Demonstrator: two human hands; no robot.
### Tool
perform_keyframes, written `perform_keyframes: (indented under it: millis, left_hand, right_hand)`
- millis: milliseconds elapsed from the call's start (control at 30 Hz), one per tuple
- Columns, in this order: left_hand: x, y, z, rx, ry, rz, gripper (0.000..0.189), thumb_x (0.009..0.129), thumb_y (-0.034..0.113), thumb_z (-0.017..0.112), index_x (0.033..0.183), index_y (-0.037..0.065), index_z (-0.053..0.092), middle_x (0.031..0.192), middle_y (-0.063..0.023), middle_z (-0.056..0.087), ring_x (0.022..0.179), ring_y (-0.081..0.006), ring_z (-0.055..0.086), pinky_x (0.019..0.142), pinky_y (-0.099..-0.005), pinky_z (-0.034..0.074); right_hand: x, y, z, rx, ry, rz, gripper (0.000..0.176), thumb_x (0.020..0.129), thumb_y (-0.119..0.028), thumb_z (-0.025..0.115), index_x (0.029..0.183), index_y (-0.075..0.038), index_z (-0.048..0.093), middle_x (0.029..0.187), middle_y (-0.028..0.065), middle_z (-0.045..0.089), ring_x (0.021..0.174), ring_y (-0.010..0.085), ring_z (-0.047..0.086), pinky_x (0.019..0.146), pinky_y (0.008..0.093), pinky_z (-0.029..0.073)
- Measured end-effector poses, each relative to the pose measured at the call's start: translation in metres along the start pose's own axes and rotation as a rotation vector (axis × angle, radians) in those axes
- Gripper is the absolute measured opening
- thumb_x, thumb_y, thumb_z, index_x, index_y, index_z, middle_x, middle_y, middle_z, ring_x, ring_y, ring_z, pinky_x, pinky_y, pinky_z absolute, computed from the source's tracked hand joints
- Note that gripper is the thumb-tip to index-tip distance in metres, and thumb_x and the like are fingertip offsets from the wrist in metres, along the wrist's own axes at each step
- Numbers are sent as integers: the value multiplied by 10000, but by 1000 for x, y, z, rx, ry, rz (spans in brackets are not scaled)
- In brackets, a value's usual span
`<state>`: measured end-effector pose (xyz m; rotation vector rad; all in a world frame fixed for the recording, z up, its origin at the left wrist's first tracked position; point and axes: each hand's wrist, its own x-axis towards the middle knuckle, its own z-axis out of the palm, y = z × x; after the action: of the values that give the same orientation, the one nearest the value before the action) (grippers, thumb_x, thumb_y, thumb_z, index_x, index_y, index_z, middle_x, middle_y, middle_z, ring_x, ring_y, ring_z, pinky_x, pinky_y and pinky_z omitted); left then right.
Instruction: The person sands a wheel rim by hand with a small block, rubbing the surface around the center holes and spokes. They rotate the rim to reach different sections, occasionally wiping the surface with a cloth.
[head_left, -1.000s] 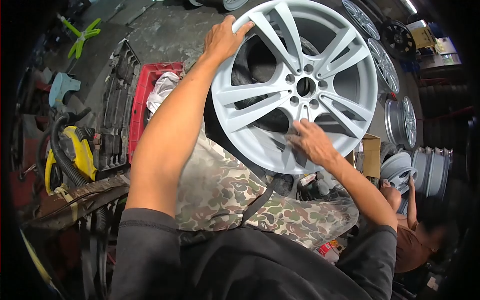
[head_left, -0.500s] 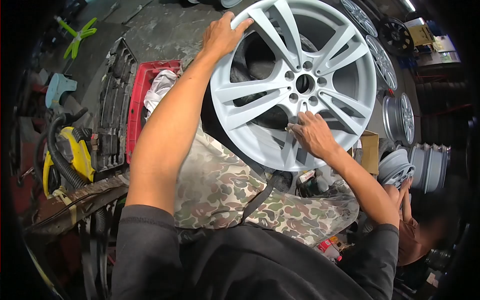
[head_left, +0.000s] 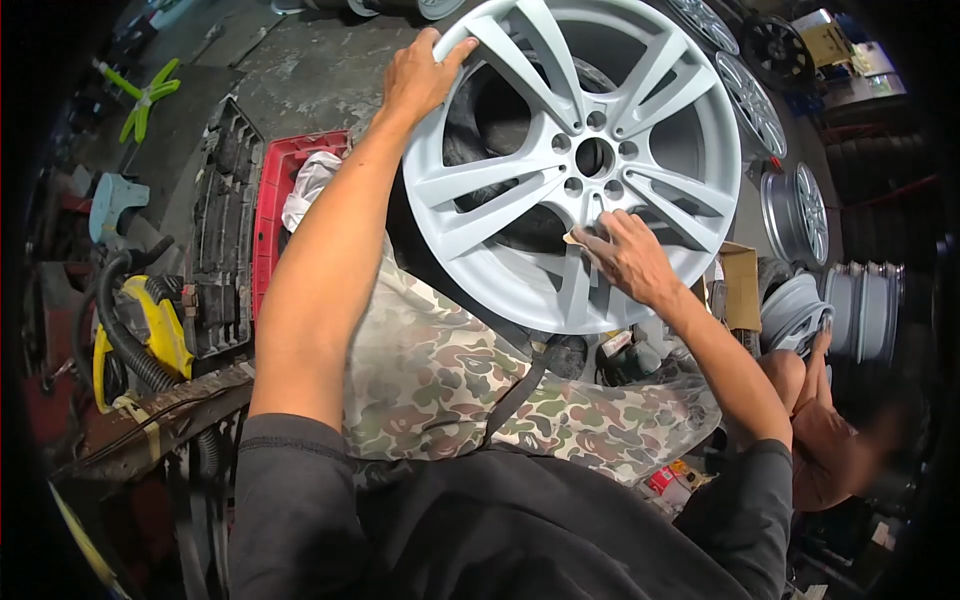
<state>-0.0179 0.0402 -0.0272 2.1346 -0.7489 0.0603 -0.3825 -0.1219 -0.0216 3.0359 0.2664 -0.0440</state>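
Wheel (head_left: 592,133): far, right of centre, spoked face toward camera
Left hand (head_left: 420,78): arm extended, fingers gripping wheel's far-left edge
Right hand (head_left: 630,258): fingers curled, pinching tan scrap (head_left: 571,238) at near spoke (head_left: 573,292)

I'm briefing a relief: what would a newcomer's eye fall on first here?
First, the big pale grey wheel at upper centre, with the left grip on its upper left edge. Next, the lime-green star shape at far upper left and the camouflage cloth below the wheel.
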Motion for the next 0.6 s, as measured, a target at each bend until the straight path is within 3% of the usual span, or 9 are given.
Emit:
perform_keyframes:
  millis: [133, 200, 367, 467, 533, 600]
  left_hand:
    - [1, 3, -1, -6, -15, -7, 659, 936, 616, 638, 1189, 8, 670, 1057, -287, 731, 1062, -475, 682, 915, -537, 515]
    - [-1, 7, -5, 23, -25, -15, 662, 937, 613, 638, 1195, 4, 665, 1067, -288, 730, 1068, -480, 679, 927, -534, 509]
    - [3, 0, 0, 9, -15, -13, 653, 938, 607, 642, 1177, -1, 663, 1057, -286, 731, 1063, -486, 675, 919, -526, 511]
    - [2, 3, 0, -27, -34, -11, 640, 942, 603, 641, 1161, 2, 664, 1043, -287, 732, 1049, -488, 678, 905, -528, 514]
    - [1, 3, -3, -9, -28, -14, 634, 943, 601, 641, 1154, 4, 664, 1034, -288, 732, 1041, -491, 679, 898, -530, 514]
    - [1, 4, -1, -1, -26, 2, 627, 944, 600, 641, 1147, 7, 664, 1025, -288, 732, 1034, -494, 680, 892, -533, 513]
  right_hand:
    - [16, -8, 10, -119, 171, 148, 452, 882, -216, 709, 1326, -144, 656, 1038, 79, 528, 980, 253, 530, 822, 391, 445]
    - [31, -10, 27, -51, 329, 378, 450, 863, -196, 712, 1301, -111, 654, 1024, 96, 534, 978, 269, 533, 803, 397, 440]
    - [15, -56, 21, 29, 347, 373, 354, 848, -160, 716, 1191, -76, 692, 1015, 110, 529, 969, 284, 535, 781, 407, 446]
    - [-7, -57, 15, 152, 190, 319, 382, 842, -175, 732, 1209, -73, 698, 1061, 102, 555, 989, 279, 539, 806, 407, 454]
    - [-7, -50, 10, 100, 415, 300, 419, 834, -185, 747, 1236, -74, 704, 1145, 83, 591, 1045, 274, 545, 848, 406, 455]
    - [-1, -42, 9, 62, 410, 293, 439, 831, -186, 754, 1253, -74, 705, 1211, 58, 610, 1097, 274, 549, 875, 402, 450]
